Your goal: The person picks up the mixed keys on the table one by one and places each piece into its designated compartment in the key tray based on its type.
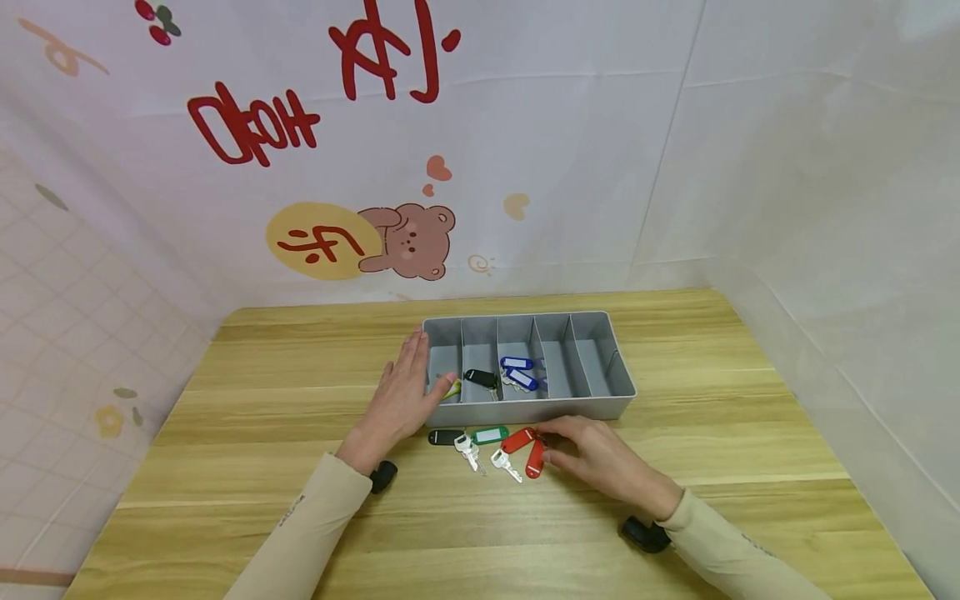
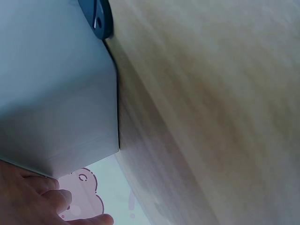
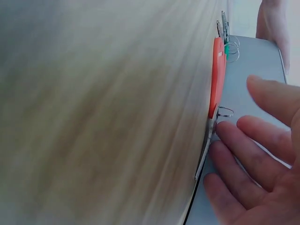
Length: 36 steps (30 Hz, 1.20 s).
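Note:
My left hand (image 1: pixel 400 398) rests on the left end of a grey compartment tray (image 1: pixel 540 411), fingers along its side and thumb over the front left corner. In the left wrist view its fingers (image 2: pixel 56 200) lie along the tray wall. My right hand (image 1: pixel 600 454) is at two red key tags (image 1: pixel 517 440) in front of the tray. The right wrist view shows its thumb apart and its fingers loosely bent beside a red tag (image 3: pixel 217 77) and its ring. Left of these lie a green key tag (image 1: pixel 491 435), a black key tag (image 1: pixel 446 437) and silver keys (image 1: pixel 467 451).
Inside the tray, a yellow tag (image 1: pixel 452 390) is in the leftmost compartment, a black tag (image 1: pixel 481 378) in the second and two blue tags (image 1: pixel 517 363) in the third. The wooden table (image 1: pixel 300 375) ends at a white printed backdrop (image 1: pixel 570 183).

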Motion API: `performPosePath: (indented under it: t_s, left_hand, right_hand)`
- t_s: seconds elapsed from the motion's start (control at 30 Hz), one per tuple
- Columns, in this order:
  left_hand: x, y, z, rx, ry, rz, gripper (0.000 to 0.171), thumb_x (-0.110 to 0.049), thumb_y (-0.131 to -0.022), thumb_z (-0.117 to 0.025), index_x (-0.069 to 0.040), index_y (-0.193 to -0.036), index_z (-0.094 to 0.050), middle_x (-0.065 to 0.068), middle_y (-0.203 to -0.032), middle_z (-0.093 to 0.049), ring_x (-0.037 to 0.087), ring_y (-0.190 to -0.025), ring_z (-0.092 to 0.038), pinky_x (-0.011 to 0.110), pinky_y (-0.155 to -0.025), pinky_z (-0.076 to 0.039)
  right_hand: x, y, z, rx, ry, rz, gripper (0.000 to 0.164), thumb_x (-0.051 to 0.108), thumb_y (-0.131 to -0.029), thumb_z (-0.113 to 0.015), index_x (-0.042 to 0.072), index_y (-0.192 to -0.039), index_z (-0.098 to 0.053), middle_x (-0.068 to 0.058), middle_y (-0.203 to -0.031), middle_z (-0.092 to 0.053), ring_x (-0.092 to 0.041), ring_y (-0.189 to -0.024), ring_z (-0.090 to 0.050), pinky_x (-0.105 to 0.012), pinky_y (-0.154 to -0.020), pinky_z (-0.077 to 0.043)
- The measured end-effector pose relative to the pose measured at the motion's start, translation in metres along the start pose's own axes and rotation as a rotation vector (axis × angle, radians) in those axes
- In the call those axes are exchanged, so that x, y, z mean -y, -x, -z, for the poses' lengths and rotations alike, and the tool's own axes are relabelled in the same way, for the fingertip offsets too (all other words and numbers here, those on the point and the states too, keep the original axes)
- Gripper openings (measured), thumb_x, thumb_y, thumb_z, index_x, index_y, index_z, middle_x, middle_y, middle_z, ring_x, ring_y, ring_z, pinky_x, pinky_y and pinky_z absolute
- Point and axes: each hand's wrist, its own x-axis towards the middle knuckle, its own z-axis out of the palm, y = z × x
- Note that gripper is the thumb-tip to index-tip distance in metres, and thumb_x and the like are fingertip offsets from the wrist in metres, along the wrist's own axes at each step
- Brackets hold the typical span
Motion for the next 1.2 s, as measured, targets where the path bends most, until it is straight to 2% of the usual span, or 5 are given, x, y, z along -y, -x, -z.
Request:
performPosePath:
  t_s: [0.27,0.83,1.2]
  left_hand:
    - [-0.0005,0.0,0.0002,-0.004,0.003,-0.001,0.091,-0.059,-0.106,-0.044,0.004,-0.163,-0.012,0.016,-0.173,-0.004,0.035,-0.159,-0.01,0.069,-0.118,-0.02]
    - [-0.0005,0.0011,0.0004,-0.017,0.002,-0.011,0.091,-0.059,-0.106,-0.043,0.005,-0.163,-0.014,0.019,-0.172,-0.009,0.036,-0.158,-0.012,0.069,-0.118,-0.021]
    - [0.0001,-0.0001,-0.0015,-0.018,0.002,-0.006,0.091,-0.059,-0.105,-0.043,0.005,-0.163,-0.014,0.017,-0.173,-0.006,0.035,-0.158,-0.01,0.069,-0.118,-0.021]
  right_hand:
    - [-0.0029,-0.0023,-0.0046,-0.048,0.033,0.056,0.025,0.012,-0.092,-0.08,0.007,-0.116,-0.077,0.0,-0.108,-0.075,-0.013,-0.096,-0.066,-0.034,-0.084,-0.056]
    - [-0.0001,-0.0053,-0.0046,-0.036,0.028,0.08,0.008,0.007,-0.091,-0.079,0.011,-0.097,-0.078,0.007,-0.092,-0.072,-0.007,-0.087,-0.064,-0.031,-0.079,-0.056]
    - [-0.0013,-0.0042,-0.0051,-0.056,0.04,0.117,0.012,0.003,-0.088,-0.081,0.013,-0.091,-0.077,0.007,-0.088,-0.072,-0.007,-0.084,-0.065,-0.03,-0.077,-0.056]
